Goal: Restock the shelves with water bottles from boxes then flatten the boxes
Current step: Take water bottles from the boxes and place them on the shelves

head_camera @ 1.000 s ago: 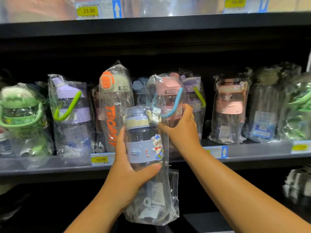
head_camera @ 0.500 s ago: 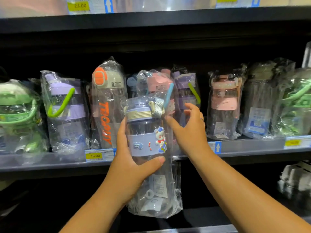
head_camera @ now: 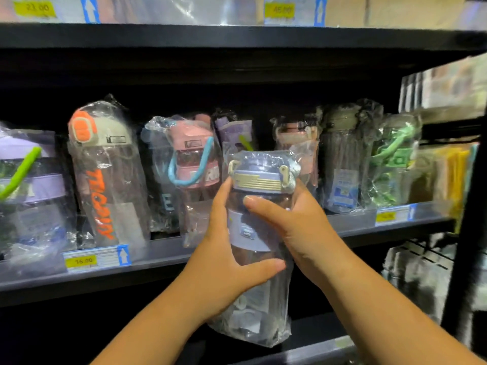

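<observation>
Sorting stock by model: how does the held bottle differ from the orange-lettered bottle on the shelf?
The held bottle has a blue-purple lid and lilac band; the orange-lettered bottle has a pale lid with an orange cap and vertical lettering. The left hand and right hand grip the held bottle before the shelf; the orange-lettered bottle stands on it. Both are clear-bodied, in clear plastic bags.

shelf price tag (head_camera: 83, 260): 16.00 | pink-lidded bottle (head_camera: 189, 164): E | upper tags (head_camera: 34, 9): blurred
</observation>
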